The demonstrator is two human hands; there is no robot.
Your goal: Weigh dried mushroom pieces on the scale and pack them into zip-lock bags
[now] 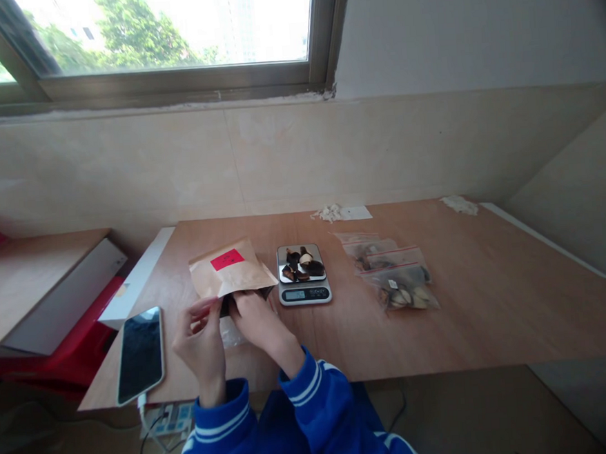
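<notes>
A brown paper bag [207, 272] with a red label [227, 259] lies at the left of the table, its mouth towards me. My left hand [203, 338] pinches the bag's near edge between thumb and fingers. The fingers of my right hand [258, 321] reach inside the mouth, so their tips are hidden. Beneath both hands shows some clear plastic [232, 334]. Just right of the bag stands a small kitchen scale [286, 303], with dark dried slices and paler pieces [300, 263] on its plate. Its display is lit, but too small to read.
Several clear zip bags [397, 279] of dried pieces lie right of the scale. A phone [142, 354] with a white cable rests near the left edge. White scraps [330, 213] lie by the wall. A power strip [179, 420] sits below the table's front edge.
</notes>
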